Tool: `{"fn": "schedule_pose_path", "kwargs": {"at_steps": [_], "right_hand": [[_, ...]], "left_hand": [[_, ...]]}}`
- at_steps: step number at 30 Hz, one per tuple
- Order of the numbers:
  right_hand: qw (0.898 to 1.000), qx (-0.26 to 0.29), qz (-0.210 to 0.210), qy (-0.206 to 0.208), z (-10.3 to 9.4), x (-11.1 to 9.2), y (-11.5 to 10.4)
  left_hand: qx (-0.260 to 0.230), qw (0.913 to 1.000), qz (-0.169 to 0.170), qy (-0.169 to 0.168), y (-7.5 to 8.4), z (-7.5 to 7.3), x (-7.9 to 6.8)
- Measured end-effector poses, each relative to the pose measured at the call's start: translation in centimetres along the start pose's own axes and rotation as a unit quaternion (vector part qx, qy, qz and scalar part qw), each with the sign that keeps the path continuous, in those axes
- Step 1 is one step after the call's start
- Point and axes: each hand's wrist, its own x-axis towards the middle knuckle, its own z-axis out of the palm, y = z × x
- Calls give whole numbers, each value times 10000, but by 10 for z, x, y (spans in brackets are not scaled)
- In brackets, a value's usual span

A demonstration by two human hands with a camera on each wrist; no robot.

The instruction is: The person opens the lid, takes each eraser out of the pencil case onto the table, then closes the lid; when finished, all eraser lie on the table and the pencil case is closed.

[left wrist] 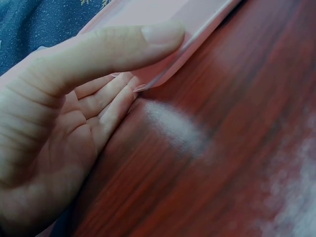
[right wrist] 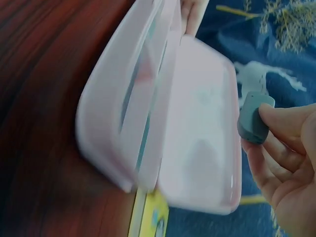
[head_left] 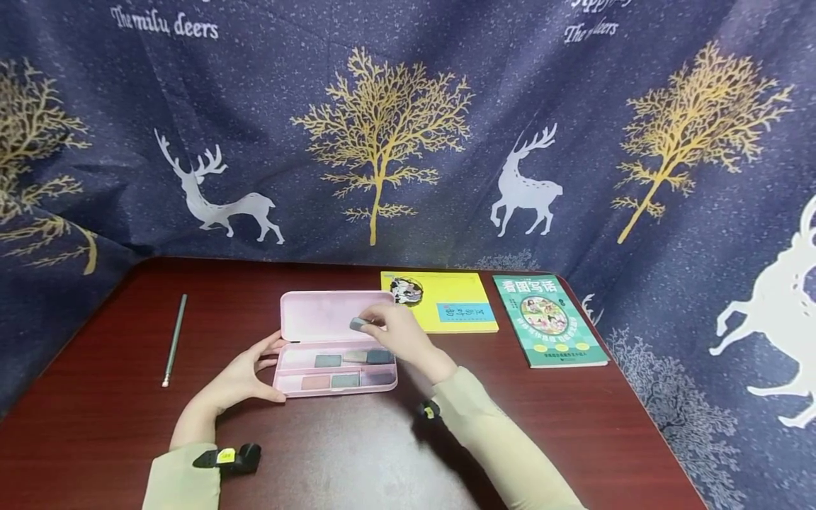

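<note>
A pink pencil case (head_left: 338, 393) lies on the table with its lid (head_left: 319, 315) folded back. Several block-shaped erasers, grey-green, dark and pink (head_left: 315, 383), sit in its two long compartments. My left hand (head_left: 239, 379) holds the case's left end, thumb at the front corner and fingers toward the hinge side; the left wrist view shows the thumb (left wrist: 163, 37) over the pink edge. Above the lid, my right hand (head_left: 398, 333) pinches a grey-green eraser (right wrist: 254, 117) between thumb and fingers, apart from the case.
A green pencil (head_left: 175, 340) with a white eraser tip lies to the left. Behind the case and to its right is a yellow book (head_left: 459, 297), with a green book (head_left: 548, 322) farther right. A dark blue cloth (head_left: 433, 212) with deer and trees hangs beyond the table.
</note>
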Motion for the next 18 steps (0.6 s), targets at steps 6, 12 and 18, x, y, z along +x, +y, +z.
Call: {"fn": "schedule_pose_path", "kwargs": {"at_steps": [6, 12, 18], "right_hand": [[10000, -41, 65, 23, -12, -15, 28], [9980, -125, 489, -378, -20, -26, 48], [9933, -142, 715, -895, -25, -32, 60]], "left_hand": [[2, 10000, 46, 21, -1, -1, -1], [-124, 9999, 92, 11, -2, -1, 0], [-52, 10000, -2, 18, -1, 0, 0]]}}
